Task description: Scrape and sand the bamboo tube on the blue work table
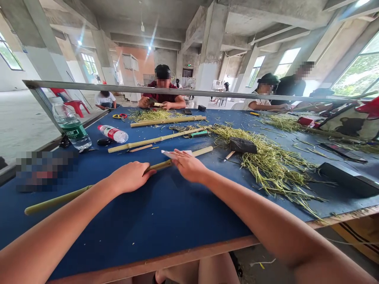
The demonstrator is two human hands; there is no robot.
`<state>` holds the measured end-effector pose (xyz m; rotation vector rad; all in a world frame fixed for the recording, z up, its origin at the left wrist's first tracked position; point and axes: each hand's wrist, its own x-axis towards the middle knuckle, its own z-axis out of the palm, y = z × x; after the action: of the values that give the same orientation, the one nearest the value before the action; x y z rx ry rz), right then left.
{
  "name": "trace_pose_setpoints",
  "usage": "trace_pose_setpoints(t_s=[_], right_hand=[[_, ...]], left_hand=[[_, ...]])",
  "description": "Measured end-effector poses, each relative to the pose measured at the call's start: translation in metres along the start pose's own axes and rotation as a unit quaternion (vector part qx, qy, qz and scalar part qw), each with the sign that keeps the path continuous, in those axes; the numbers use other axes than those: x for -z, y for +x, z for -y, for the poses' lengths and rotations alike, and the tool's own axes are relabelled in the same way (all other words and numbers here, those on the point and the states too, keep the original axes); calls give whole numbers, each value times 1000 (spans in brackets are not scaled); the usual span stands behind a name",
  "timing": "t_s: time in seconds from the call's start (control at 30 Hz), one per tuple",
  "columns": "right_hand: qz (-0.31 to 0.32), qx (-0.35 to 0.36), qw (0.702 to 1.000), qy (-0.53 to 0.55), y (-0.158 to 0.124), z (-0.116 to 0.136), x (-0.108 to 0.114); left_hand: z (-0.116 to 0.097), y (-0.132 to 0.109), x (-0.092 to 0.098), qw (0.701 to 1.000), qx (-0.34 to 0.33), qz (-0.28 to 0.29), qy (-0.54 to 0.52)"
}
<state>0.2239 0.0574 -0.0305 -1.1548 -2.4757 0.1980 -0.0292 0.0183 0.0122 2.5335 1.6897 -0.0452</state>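
A long bamboo pole (203, 151) slants over the blue table, its near end at the left and its far end beyond my right hand. My left hand (132, 177) is closed around its middle, and my left forearm hides part of it. Over the pole, farther along, lies my right hand (189, 167), pressing a folded white sheet, paper or cloth-like, against it. One corner of the white sheet (166, 154) sticks out left of the fingers. Its exact material I cannot tell. Just beyond, a thinner bamboo pole (142, 142) rests beside a small wooden strip (141, 148).
A heap of green bamboo shavings (266, 169) spreads at the right, with a dark block (243, 145) on it. Bottles (72, 128) stand and lie at the left. A dark box (349, 179) sits near the right edge. Across the table, a person (162, 92) handles a bamboo piece.
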Motion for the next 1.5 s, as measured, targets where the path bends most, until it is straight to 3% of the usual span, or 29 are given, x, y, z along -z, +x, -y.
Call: trace_pose_setpoints(t_s=[0.13,0.23,0.3,0.43,0.5,0.57,0.7,0.8,0.87,0.97,1.03,1.1,1.17,1.27,1.33,1.4,1.5], right_hand=[[-8,-204,977,-63,-4,-67,27],[-23,-281,956,-75,-8,-80,33],[-20,-232,971,-60,-9,-57,26],[11,8,1000,16,-5,8,1],[11,43,999,27,-4,13,-2],[6,-16,1000,1,-4,-8,5],[9,-237,969,-71,-7,-78,31],[-2,-291,953,-85,-11,-87,36],[-7,-235,969,-71,-12,-62,27],[8,-56,998,-5,-8,-9,6],[17,37,999,28,-4,10,-2],[19,27,999,24,0,3,0],[11,-76,997,-8,2,-27,11],[-11,-235,970,-55,-1,-72,29],[-25,-266,961,-65,-4,-78,33],[-20,-207,977,-50,-6,-58,27],[15,-20,1000,8,-5,-9,9]], left_hand=[[-2,-3,3,1000,7,-4,2],[-2,-4,1,1000,11,-19,1],[-2,-3,-1,1000,12,-24,-6],[-3,-1,-1,999,5,-26,-32],[-4,-2,1,999,-11,-19,-40],[-4,-3,2,999,-15,-13,-32],[-4,-6,4,1000,-8,-16,-25],[-3,-7,4,1000,-6,2,-28],[-2,-6,3,999,-10,10,-39],[-1,-4,2,998,-18,4,-56],[-1,-2,1,998,-19,-2,-59],[-1,-1,1,998,-11,-2,-60],[-2,-2,3,998,0,6,-60],[-5,-3,6,998,-1,16,-53],[-6,-3,6,999,-4,20,-48],[-5,-3,5,999,-4,20,-48],[-1,-1,2,998,-10,11,-62]])
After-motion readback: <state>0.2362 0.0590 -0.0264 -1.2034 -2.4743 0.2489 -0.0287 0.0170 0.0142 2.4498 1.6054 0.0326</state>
